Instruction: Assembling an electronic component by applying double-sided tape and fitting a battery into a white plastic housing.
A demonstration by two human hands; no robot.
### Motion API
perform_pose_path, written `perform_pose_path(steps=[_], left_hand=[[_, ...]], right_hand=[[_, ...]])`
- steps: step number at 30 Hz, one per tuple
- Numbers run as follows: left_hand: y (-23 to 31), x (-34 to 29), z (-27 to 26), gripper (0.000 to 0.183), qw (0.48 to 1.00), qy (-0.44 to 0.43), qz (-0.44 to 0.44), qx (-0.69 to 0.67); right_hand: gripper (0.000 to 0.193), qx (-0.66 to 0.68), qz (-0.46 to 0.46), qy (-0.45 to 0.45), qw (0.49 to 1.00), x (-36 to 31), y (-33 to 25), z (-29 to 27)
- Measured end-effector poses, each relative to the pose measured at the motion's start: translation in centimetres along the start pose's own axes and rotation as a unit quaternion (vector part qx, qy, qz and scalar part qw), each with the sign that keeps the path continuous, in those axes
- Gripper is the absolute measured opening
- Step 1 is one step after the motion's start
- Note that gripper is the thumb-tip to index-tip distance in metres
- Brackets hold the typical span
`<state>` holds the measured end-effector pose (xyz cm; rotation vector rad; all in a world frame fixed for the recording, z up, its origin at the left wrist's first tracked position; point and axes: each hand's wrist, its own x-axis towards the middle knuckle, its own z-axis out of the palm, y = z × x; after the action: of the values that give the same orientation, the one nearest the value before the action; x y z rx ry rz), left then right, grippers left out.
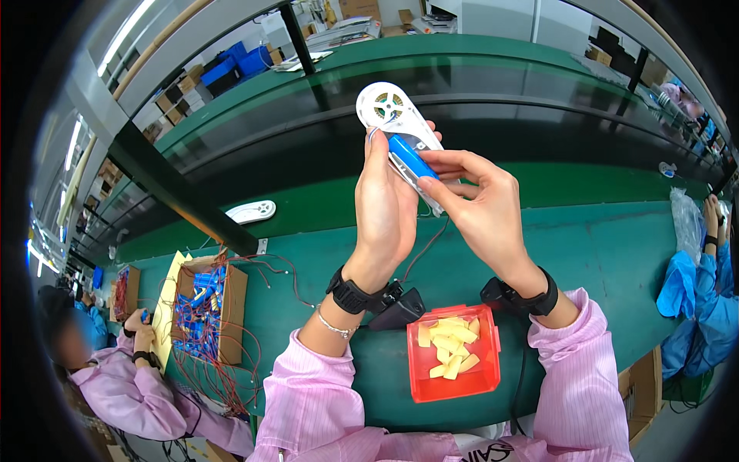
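Note:
My left hand is closed around a white plastic housing, raised above the far side of the bench. The housing has a round spoked end at the top, where a coppery ring shows through. A blue cylindrical battery lies lengthwise in the housing's open body. Thumb and fingers of my right hand pinch the battery's lower end. A thin dark cable runs down from the housing toward the bench. Part of the housing's lower end is hidden behind my fingers.
A red tray with several pale yellow strips stands between my forearms. To the left are a cardboard box of blue batteries with red wires and another white housing. Co-workers sit at both sides; a plastic bag lies right.

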<state>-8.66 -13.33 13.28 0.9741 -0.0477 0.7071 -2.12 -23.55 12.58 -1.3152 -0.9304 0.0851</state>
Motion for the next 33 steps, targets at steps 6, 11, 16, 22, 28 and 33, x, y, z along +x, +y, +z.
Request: perform_pose_path(steps=[6, 11, 16, 22, 28, 33], left_hand=[[-0.7, -0.2, 0.1, 0.053, 1.0, 0.016, 0.009, -0.005], [-1.2, -0.3, 0.3, 0.053, 0.999, 0.042, 0.013, -0.007], [-1.2, -0.8, 0.1, 0.047, 0.998, 0.061, 0.014, -0.029], [-1.5, -0.4, 0.5, 0.053, 0.998, 0.046, -0.003, -0.043], [-1.5, -0.9, 2.6, 0.052, 0.999, -0.016, -0.002, -0.039], [-1.3, -1.7, 0.8, 0.056, 0.998, -0.039, -0.021, -0.043]], right_hand=[[0.028, -0.032, -0.015, -0.001, 0.999, -0.2, 0.4, -0.3], [0.029, -0.06, -0.036, 0.006, 0.998, -0.3, 1.3, -0.2], [0.026, -0.14, -0.117, -0.027, 0.983, -0.4, 1.5, 0.0], [0.034, -0.255, -0.195, -0.023, 0.947, -1.0, 0.4, 0.2], [0.039, -0.282, -0.209, 0.018, 0.936, -1.5, -0.3, -1.6], [0.04, -0.252, -0.2, 0.005, 0.947, -1.8, 0.3, 0.7]])
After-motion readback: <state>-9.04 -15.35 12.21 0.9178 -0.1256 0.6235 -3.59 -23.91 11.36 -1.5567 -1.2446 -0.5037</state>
